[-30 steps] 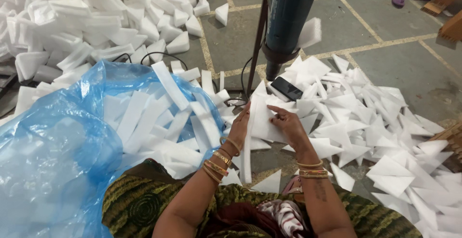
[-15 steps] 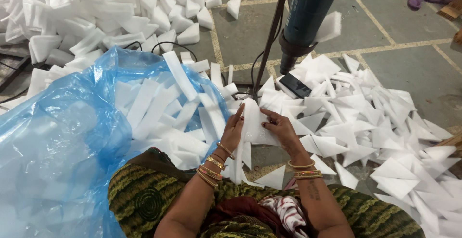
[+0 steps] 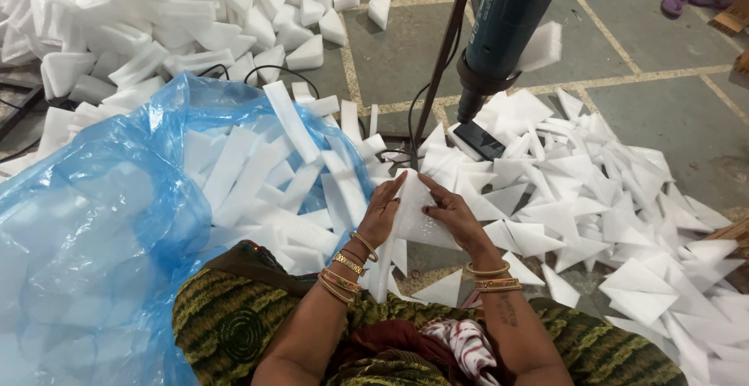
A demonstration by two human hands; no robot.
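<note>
Two hands, left hand [image 3: 380,216] and right hand [image 3: 452,216], fingers closed around one white foam sheet [image 3: 417,218].

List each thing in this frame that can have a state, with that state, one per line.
left hand: gripping the folded foam sheet's left edge
right hand: pressing on the sheet's right side
folded foam sheet: held up, folded to a point
blue plastic bag: open, holding white foam strips
heat gun: mounted on a stand, nozzle pointing down
foam triangles: loose, piled on the floor
</note>
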